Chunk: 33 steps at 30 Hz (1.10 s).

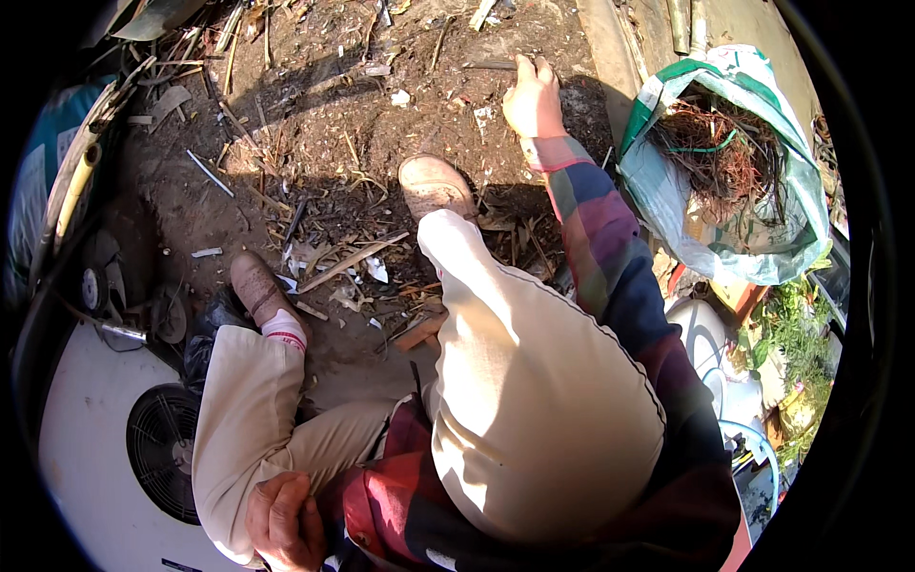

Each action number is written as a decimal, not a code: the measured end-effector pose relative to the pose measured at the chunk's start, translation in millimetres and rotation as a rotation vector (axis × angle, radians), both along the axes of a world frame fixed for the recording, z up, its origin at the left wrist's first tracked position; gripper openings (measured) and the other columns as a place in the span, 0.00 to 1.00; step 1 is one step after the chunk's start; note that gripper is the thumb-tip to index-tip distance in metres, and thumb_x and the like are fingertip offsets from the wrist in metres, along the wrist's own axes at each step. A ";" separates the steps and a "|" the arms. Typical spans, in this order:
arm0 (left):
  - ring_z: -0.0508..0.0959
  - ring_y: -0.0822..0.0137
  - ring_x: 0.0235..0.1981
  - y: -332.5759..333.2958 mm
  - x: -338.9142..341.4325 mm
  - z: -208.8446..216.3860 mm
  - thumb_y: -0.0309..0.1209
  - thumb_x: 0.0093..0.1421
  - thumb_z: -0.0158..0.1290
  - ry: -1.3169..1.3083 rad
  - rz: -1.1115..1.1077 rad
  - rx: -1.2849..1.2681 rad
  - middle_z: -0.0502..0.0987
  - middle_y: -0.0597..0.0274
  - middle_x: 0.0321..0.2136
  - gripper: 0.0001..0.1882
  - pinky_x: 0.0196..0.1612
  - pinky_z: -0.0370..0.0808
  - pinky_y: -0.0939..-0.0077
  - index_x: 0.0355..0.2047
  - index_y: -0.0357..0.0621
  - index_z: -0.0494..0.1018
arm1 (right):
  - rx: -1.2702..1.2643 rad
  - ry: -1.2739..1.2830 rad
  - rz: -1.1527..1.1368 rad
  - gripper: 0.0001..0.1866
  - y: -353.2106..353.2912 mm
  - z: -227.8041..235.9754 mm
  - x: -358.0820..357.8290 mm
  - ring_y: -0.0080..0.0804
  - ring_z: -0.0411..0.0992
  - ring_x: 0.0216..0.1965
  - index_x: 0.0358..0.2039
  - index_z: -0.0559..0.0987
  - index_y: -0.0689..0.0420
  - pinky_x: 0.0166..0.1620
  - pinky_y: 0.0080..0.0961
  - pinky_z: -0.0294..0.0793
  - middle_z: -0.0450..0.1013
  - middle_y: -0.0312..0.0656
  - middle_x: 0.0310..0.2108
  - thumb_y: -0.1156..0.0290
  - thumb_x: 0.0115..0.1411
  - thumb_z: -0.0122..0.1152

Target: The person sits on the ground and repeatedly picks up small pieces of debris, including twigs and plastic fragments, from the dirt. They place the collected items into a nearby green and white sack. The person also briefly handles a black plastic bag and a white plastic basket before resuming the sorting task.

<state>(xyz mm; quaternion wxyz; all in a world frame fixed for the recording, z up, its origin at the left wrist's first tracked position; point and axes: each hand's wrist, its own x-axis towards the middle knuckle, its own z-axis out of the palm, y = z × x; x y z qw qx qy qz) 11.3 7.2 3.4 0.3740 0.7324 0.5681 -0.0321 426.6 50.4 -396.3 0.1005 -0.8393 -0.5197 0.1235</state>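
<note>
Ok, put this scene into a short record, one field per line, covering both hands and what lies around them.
Right hand: right hand reaching low over the ground, fingers at one end of a dark stick; grip unclear
Left hand: left hand curled near the lap, beside a beige trouser leg
Right side: open white-and-green sack containing tangled reddish-brown strands
Lower left: round black fan grille in a white panel
</note>
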 end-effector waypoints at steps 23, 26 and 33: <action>0.76 0.57 0.25 0.4 -1.3 -1.2 0.15 0.48 0.49 0.017 0.009 0.042 0.76 0.49 0.28 0.13 0.29 0.74 0.70 0.36 0.38 0.72 | -0.306 0.069 0.415 0.21 -73.5 55.9 -46.6 0.48 0.63 0.58 0.49 0.77 0.47 0.57 0.44 0.64 0.68 0.42 0.55 0.75 0.53 0.53; 0.76 0.57 0.26 1.4 -2.6 -0.1 0.15 0.49 0.49 0.012 -0.003 0.016 0.76 0.48 0.28 0.13 0.30 0.74 0.70 0.36 0.38 0.72 | -0.243 0.182 0.251 0.17 -74.8 70.7 -36.0 0.45 0.70 0.49 0.43 0.80 0.48 0.51 0.39 0.70 0.74 0.41 0.46 0.74 0.51 0.56; 0.77 0.58 0.27 -2.3 -5.7 -0.5 0.16 0.50 0.49 -0.015 0.017 -0.006 0.76 0.47 0.28 0.12 0.31 0.75 0.69 0.37 0.37 0.72 | 0.008 0.280 -0.108 0.08 -10.8 29.3 -6.0 0.43 0.75 0.37 0.35 0.80 0.52 0.40 0.35 0.74 0.77 0.43 0.34 0.69 0.53 0.61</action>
